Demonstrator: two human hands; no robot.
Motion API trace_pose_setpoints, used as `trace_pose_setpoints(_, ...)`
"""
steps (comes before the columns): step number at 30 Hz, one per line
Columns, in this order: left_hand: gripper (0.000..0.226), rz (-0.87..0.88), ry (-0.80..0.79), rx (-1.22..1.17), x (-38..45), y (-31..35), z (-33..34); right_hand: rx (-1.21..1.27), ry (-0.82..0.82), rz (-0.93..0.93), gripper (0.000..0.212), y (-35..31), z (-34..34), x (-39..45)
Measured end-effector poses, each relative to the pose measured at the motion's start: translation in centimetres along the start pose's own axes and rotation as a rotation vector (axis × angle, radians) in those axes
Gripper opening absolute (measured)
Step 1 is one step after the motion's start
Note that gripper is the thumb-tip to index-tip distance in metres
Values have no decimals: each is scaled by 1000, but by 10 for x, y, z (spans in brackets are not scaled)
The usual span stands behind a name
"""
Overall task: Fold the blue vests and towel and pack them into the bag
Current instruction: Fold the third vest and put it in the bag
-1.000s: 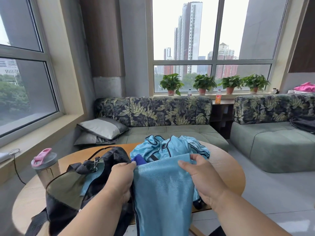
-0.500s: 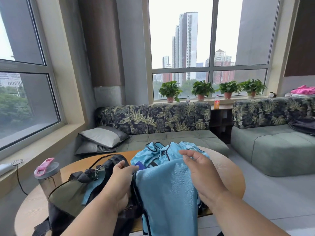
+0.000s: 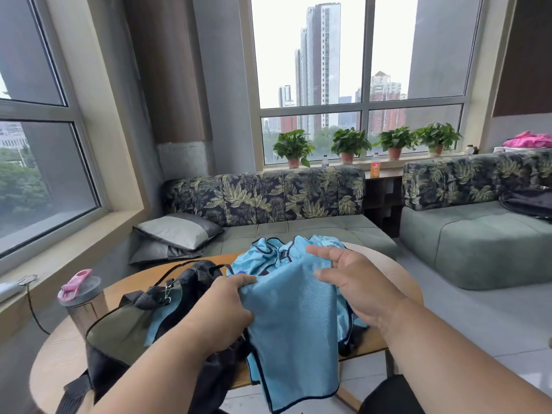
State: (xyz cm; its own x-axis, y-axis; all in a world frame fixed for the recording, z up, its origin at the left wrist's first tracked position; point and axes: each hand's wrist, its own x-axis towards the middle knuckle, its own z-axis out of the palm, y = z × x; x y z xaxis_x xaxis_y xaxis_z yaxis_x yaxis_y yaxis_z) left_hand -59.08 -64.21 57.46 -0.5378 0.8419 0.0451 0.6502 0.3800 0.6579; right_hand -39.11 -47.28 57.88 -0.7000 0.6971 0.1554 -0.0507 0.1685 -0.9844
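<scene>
Nearest to the camera, a blue vest (image 3: pixel 294 339) hung over the front edge of the round wooden table (image 3: pixel 397 273), its dark-trimmed hem below the tabletop. The risk I judged here was that the cloth could slide off toward the floor, because much of it was hanging free and only one hand really held it. A second risk was an uneven fold, since the fabric looked thin and smooth.

The left hand (image 3: pixel 222 312) pinched the vest's upper left corner, fingers curled tightly around the cloth. The right hand (image 3: pixel 352 283) was mostly spread, its fingers (image 3: pixel 321 252) nearly straight and lying on the upper right part of the vest; whether the thumb caught any fabric, I could not tell.

Just left of the vest lay the dark bag (image 3: pixel 140 327), its mouth gaping, with a strip of blue cloth already showing inside. Behind the hands, more blue vests (image 3: pixel 274 252) lay crumpled on the table. I could not pick out the towel among them. A metal bottle with a pink lid (image 3: pixel 79 289) stood at the table's left edge, and beyond were the leaf-patterned sofas (image 3: pixel 268 198).
</scene>
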Motion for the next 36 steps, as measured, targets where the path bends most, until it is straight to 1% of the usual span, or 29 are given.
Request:
trace_pose_setpoints(2,60,25,80,162,5,-4,2,-160,-8,-8,50,1,-4,0)
trace_pose_setpoints(4,47,40,120,229,7,-6,1,-330,29,-8,51,2,-4,0)
trace_pose_setpoints(7,19,77,149,290,7,-4,-1,-543,80,-23,41,5,-5,4)
trace_pose_setpoints(9,7,99,177,338,8,-2,-2,-654,97,-48,37,6,-5,3)
trace_pose_setpoints(11,8,98,207,374,8,-3,-3,-758,109,-64,28,6,-6,2)
trace_pose_setpoints(13,12,80,208,387,10,-4,-5,-794,103,-56,16,5,-6,1)
trace_pose_setpoints(15,18,66,187,378,12,-5,-8,-808,101,-50,12,7,-10,3)
trace_pose_setpoints(18,25,77,187,351,13,-9,-9,-798,76,-25,18,11,-17,4)
trace_pose_setpoints(21,26,129,158,289,20,-19,-12,-681,32,9,30,15,-28,6)
trace_pose_setpoints(24,26,234,132,236,31,-26,-15,-543,-31,41,40,18,-40,8)
trace_pose_setpoints(25,28,256,121,217,36,-27,-15,-499,-43,56,47,20,-43,10)
trace_pose_setpoints(27,29,249,69,159,48,-23,-12,-420,-32,77,59,26,-52,15)
trace_pose_setpoints(28,29,227,40,130,52,-20,-11,-392,-23,85,60,27,-54,17)
trace_pose_setpoints(30,31,208,-2,80,65,-13,-4,-373,9,92,60,33,-63,25)
trace_pose_setpoints(33,29,199,-22,56,92,-7,6,-353,24,102,58,37,-73,38)
trace_pose_setpoints(34,28,202,-20,53,103,-3,7,-356,54,105,56,36,-75,45)
trace_pose_setpoints(35,27,207,-5,51,113,1,8,-353,73,96,52,33,-77,52)
trace_pose_setpoints(36,27,212,30,47,123,7,6,-345,97,75,43,27,-79,60)
